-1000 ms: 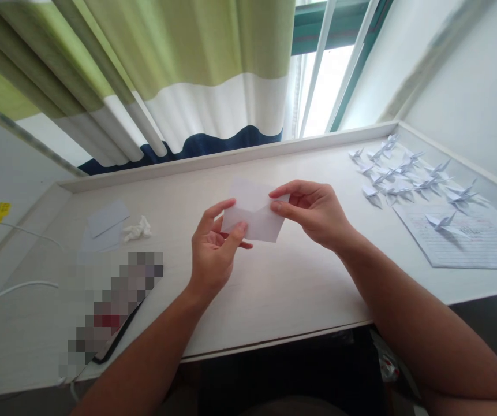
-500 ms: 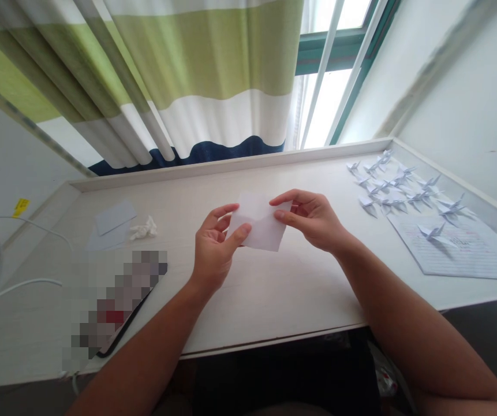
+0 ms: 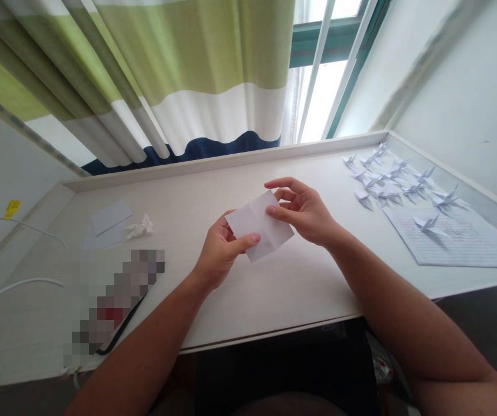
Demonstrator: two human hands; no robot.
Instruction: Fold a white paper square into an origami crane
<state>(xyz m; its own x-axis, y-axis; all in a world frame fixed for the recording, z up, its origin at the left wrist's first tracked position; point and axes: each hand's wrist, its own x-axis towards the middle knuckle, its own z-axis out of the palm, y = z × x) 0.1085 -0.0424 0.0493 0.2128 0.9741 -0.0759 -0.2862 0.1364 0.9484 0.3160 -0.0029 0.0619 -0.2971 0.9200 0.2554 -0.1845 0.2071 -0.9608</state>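
A small white square of paper (image 3: pixel 262 224), faintly creased, is held tilted above the desk. My left hand (image 3: pixel 222 251) grips its lower left side, thumb on top and fingers behind. At the upper right edge, my right hand (image 3: pixel 302 209) has its thumb against the front face; its index finger is stretched past the top edge and the other fingers are partly hidden behind the sheet. Several folded white paper cranes (image 3: pixel 387 179) stand at the right rear of the desk. One more paper crane (image 3: pixel 430 224) rests on a lined sheet (image 3: pixel 460 248).
The white desk (image 3: pixel 231 315) has a raised rim (image 3: pixel 231 162) along its back. Flat paper pieces (image 3: pixel 110 217) and a crumpled tissue (image 3: pixel 141 227) lie at left. Nearer is a phone with a blurred screen (image 3: pixel 120 306). White cables (image 3: pixel 18 284) run along the left. A curtain (image 3: pixel 213 52) hangs behind.
The paper square has turned in my hands, so its corners now point differently. My right index finger has lifted off its face. The camera view has shifted slightly.
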